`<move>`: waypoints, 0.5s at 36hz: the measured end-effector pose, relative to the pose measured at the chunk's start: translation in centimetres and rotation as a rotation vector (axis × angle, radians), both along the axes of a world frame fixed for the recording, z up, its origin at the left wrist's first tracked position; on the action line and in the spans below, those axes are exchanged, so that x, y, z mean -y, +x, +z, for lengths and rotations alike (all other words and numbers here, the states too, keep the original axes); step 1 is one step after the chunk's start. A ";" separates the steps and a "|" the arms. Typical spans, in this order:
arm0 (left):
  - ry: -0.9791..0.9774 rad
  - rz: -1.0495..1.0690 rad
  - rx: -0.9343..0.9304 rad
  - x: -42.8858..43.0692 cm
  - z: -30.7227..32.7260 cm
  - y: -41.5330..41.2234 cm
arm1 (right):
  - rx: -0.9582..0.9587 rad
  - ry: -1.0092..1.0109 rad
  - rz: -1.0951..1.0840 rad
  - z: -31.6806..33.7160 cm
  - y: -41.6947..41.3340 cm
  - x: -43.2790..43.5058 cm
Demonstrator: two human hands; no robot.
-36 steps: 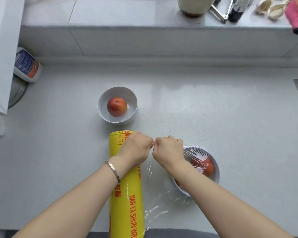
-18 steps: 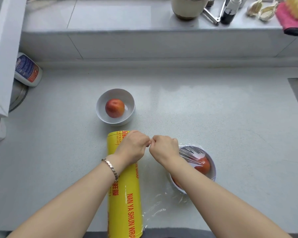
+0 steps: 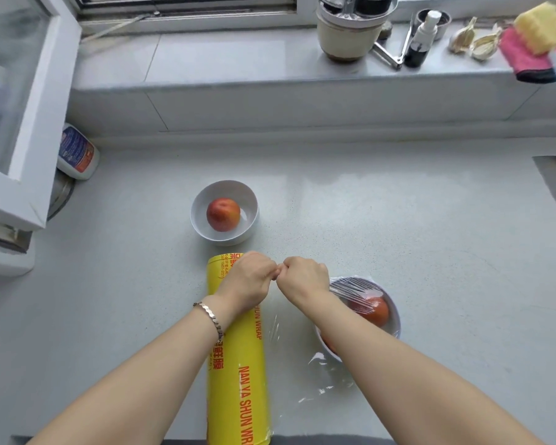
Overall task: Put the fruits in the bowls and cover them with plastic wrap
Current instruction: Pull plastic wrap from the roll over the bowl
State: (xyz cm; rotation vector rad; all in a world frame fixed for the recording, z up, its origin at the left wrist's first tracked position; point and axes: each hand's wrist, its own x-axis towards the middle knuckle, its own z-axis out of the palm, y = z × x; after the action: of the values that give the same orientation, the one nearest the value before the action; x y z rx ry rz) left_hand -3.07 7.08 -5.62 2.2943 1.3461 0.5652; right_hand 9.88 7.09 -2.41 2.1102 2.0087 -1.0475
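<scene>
Two hands meet knuckle to knuckle above the middle of the worktop (image 3: 430, 236). The left hand (image 3: 247, 277) and the right hand (image 3: 302, 277) both have curled fingers pinching the far edge of the clear film (image 3: 289, 342). This film is drawn sideways from the yellow roll (image 3: 238, 380), which lies lengthwise from the near edge toward the centre, under the left wrist and its bracelet (image 3: 211, 317). Just right of the roll stands the covered bowl (image 3: 395, 319), film stretched over its rim and over the fruit (image 3: 371, 311) inside; the right forearm crosses its left side. Beyond the roll, near the worktop centre, the open bowl (image 3: 203, 226) holds a second fruit (image 3: 223, 214), uncovered. At the far left corner stands a white bottle (image 3: 76, 152).
</scene>
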 end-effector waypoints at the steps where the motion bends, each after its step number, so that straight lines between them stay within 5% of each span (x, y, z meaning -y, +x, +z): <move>1: 0.006 -0.001 -0.004 0.1 0.1 0.0 | 0.001 -0.006 -0.006 0.0 0.0 -0.1; 12: 0.000 -0.026 0.149 2.2 0.5 0.8 | -0.024 -0.124 -0.253 -0.5 3.5 -2.2; 18: 0.094 0.125 -0.052 1.2 0.2 1.1 | -0.391 -0.186 -0.160 0.3 3.5 -2.4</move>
State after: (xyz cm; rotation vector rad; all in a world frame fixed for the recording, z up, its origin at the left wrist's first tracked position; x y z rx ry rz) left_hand -1.97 5.92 -5.42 2.3255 1.5268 0.6255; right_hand 13.40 9.48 -2.12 2.1260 1.8082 -1.7176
